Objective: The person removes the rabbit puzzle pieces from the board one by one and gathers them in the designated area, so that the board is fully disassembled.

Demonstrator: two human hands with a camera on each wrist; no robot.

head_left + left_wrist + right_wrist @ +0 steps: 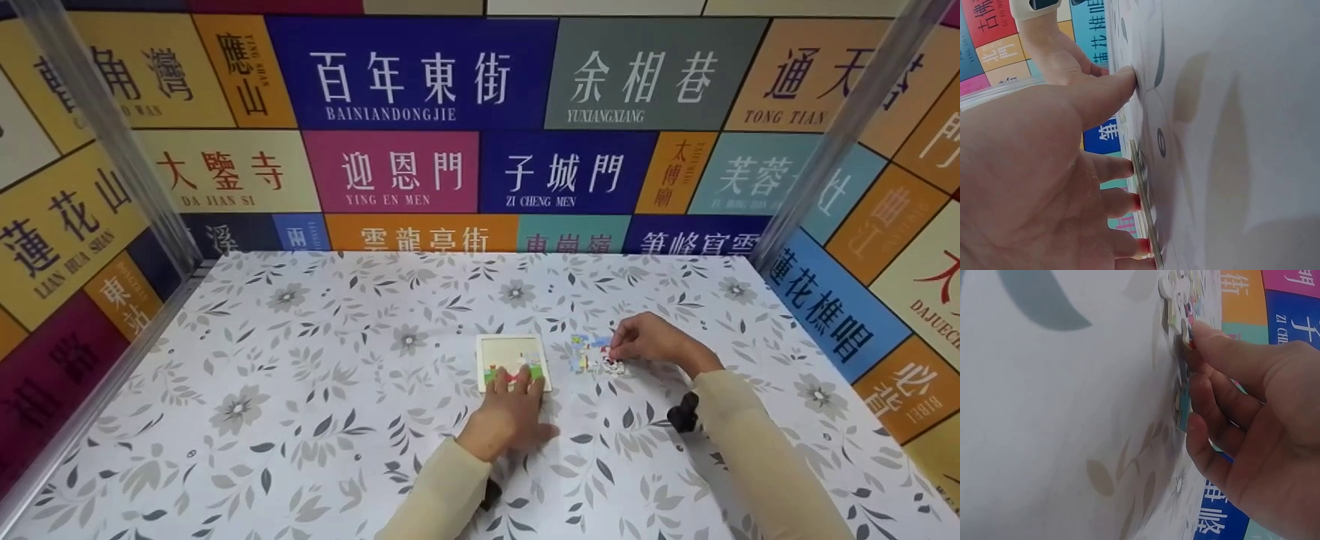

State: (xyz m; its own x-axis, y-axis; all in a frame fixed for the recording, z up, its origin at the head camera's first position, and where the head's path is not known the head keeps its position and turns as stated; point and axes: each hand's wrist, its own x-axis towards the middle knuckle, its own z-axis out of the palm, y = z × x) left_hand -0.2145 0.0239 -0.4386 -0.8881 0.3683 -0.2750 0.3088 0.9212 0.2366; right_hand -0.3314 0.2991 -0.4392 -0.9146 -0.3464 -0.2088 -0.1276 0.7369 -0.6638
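A small square jigsaw tray (514,337) with a pale rim lies flat on the table, with several pieces set along its lower part and right side. My left hand (506,418) rests its fingertips on the tray's near side, fingers spread and fairly straight. In the left wrist view the tray (1144,197) is seen edge-on under those fingertips. To the right of the tray is a cluster of loose jigsaw pieces (581,361). Over its right side, my right hand (658,343) pinches a jigsaw piece (1186,333) between thumb and forefinger; the fingers hide much of it.
A white cloth (337,405) printed with grey leaves and flowers covers the table. Panels of coloured street-name signs (405,172) stand behind and at both sides. Clear upright posts (810,150) rise at the back corners.
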